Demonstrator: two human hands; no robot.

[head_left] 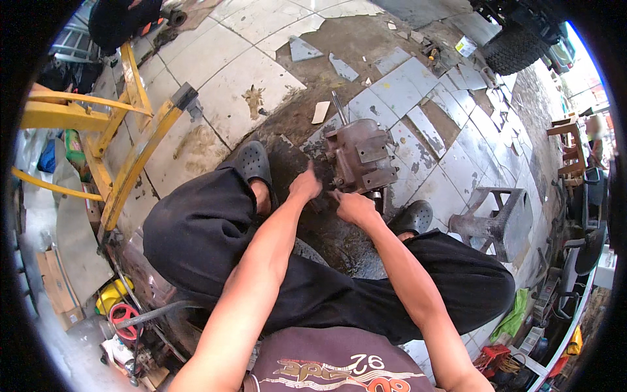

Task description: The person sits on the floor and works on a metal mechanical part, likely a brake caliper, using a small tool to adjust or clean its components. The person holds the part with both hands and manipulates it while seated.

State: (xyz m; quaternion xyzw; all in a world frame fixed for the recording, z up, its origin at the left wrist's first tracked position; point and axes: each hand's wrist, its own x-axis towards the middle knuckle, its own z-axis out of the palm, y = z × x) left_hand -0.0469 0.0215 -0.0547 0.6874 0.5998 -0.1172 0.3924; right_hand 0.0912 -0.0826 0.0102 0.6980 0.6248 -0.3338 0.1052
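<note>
On the floor between my feet sits a rusty brown metal housing that looks like a gearbox [360,157], with a thin shaft [339,108] sticking out at its far left. My left hand [305,185] is at its near left side, fingers smeared by motion, so its grip does not show. Close to the housing's near edge, my right hand [356,210] is closed, its fingertips toward a small dark part. What lies in those fingers is too small to make out. A shiny round metal end [377,195] shows just beyond my right hand.
A yellow metal frame [124,157] stands at the left. On the right is a grey plastic stool [493,219], lying on its side. Broken tiles [392,78] cover the floor ahead, and a large black tyre [516,51] is at the far right.
</note>
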